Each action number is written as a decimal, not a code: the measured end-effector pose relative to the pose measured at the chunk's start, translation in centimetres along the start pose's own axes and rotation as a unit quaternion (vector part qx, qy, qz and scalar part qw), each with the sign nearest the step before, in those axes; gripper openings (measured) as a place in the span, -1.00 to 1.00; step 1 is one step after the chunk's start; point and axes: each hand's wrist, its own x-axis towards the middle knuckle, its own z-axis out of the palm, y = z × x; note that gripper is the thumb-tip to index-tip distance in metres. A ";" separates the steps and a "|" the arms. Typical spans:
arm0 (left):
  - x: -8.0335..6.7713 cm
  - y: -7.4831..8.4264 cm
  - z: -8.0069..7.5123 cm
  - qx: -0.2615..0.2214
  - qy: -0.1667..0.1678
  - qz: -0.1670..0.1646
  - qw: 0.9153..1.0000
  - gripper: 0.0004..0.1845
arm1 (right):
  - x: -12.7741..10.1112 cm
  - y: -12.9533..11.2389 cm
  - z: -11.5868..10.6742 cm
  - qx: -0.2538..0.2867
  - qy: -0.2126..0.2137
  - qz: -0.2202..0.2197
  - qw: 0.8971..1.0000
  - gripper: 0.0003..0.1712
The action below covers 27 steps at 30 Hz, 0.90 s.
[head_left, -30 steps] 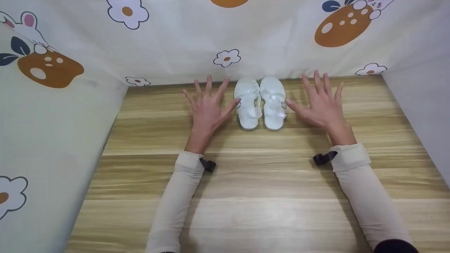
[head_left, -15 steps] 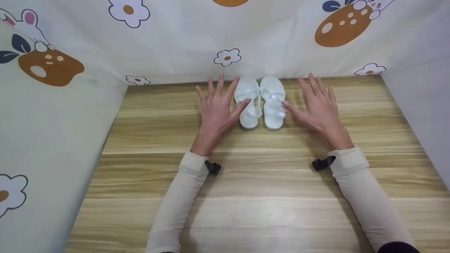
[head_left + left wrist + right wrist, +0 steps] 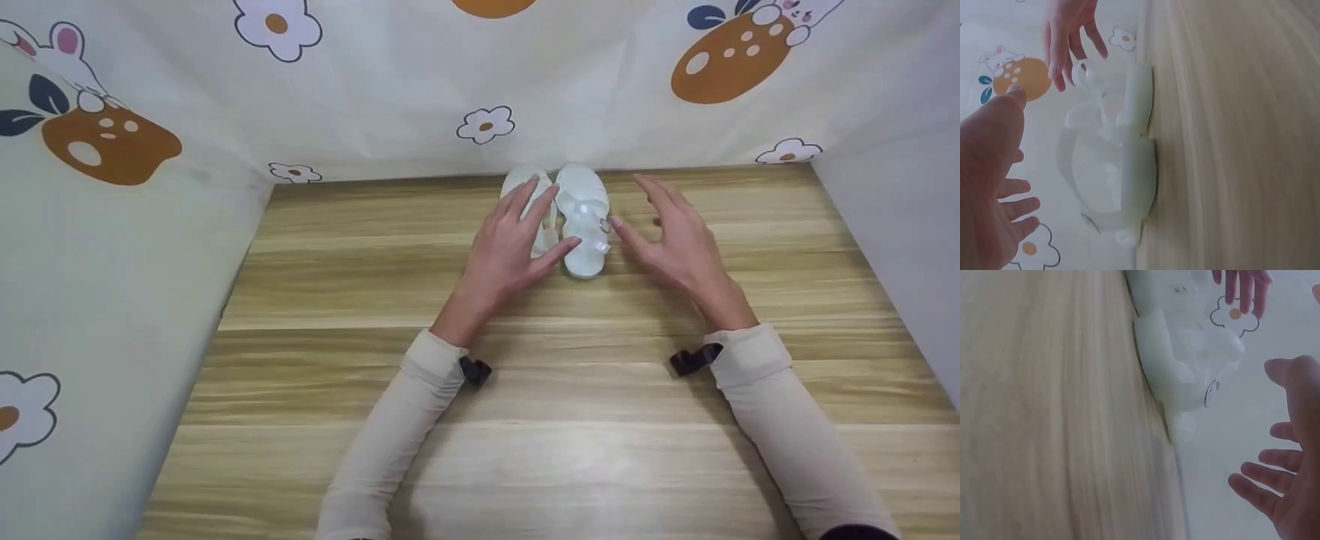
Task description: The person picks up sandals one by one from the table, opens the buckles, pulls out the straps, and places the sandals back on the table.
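Note:
Two pale, translucent jelly sandals stand side by side on the wooden surface, toes toward the back. Over the left sandal (image 3: pixel 519 180) hovers my left hand (image 3: pixel 504 246), its fingers extended and thumb apart, covering much of the shoe in the head view. My right hand (image 3: pixel 679 246) is held just right of the right sandal (image 3: pixel 583 261), thumb tip close to its buckle (image 3: pixel 1211 394). Both hands hold nothing. From the left wrist, the left sandal's heel (image 3: pixel 1139 180) shows below my palm's level, with the strap arching above it.
Behind the sandals rises a cream cloth backdrop (image 3: pixel 390 112) printed with flowers and orange fruit. Similar cloth (image 3: pixel 112 300) walls the left side, and a plain pale panel (image 3: pixel 892 202) stands on the right. Wood-grain boards (image 3: pixel 570 390) stretch toward the front.
My left hand has moved right, from beside the left sandal to over it. My right hand's fingers have drawn closer together and bent slightly. The sandals have stayed put.

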 end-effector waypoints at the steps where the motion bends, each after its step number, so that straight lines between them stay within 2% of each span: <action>1: 0.0 0.3 0.1 -0.011 -0.001 0.006 1.000 -0.12 | -0.1 0.0 0.1 0.013 -0.004 0.003 1.000 -0.09; 5: 0.3 1.3 0.6 -0.047 -0.006 0.023 0.999 -0.10 | -0.2 0.1 0.5 0.065 -0.013 0.010 0.998 -0.16; 8: 0.7 1.9 1.0 -0.065 -0.020 0.020 0.997 -0.12 | -0.3 0.0 0.8 0.093 -0.015 0.005 0.996 -0.25; 17: 1.5 2.7 2.3 -0.062 -0.037 0.007 0.997 -0.62 | -0.2 0.1 1.9 0.121 -0.048 0.014 0.991 -0.43; 22: 1.5 2.4 2.9 -0.033 -0.039 0.008 0.999 -0.76 | 0.0 0.6 2.6 0.139 -0.065 0.020 0.988 -0.43; 27: 1.5 2.5 3.3 0.019 -0.051 0.010 0.998 -0.75 | 0.1 0.8 3.1 0.171 -0.093 0.035 0.980 -0.43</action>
